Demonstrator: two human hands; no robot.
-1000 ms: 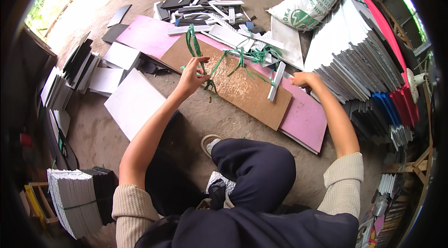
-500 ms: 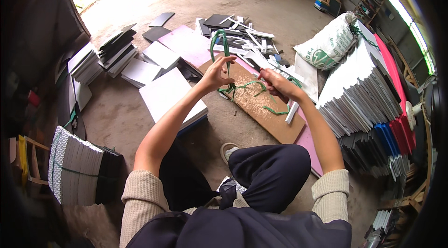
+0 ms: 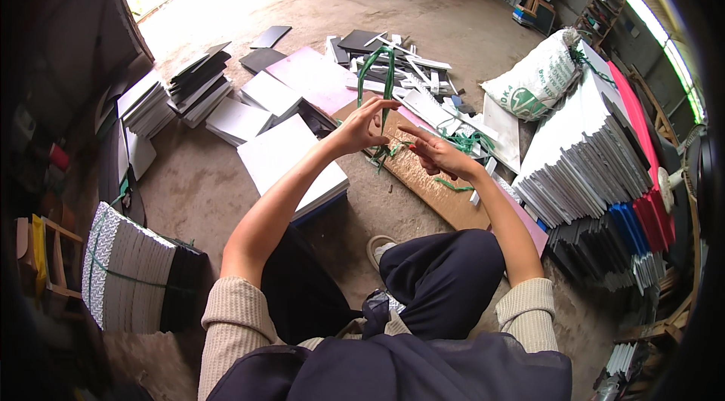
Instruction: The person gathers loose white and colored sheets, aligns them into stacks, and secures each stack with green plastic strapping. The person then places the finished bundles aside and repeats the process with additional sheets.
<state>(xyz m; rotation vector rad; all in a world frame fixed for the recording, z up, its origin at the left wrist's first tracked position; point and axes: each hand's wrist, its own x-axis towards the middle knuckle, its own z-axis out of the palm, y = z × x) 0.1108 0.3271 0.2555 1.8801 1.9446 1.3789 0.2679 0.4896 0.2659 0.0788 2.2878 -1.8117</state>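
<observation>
A loop of green plastic twine rises above my left hand, whose curved thumb and fingers hold its strands. A tangle of the same twine hangs below that hand. Close on its right, my right hand has its fingers stretched toward the left one, with the thumb side partly hidden. I cannot make out anything held in it. Under both hands lies a brown board strewn with pale shavings and a short green twine piece.
A stack of white sheets stands left of the board, with smaller stacks behind. Offcut strips pile up beyond it. At right, a white sack rests against tall stacked panels. A tied bundle stands at lower left.
My right hand has moved left, close to my left hand, and its fingers have stretched out. A dark thing seen at it before no longer shows. The twine loop has shifted slightly right.
</observation>
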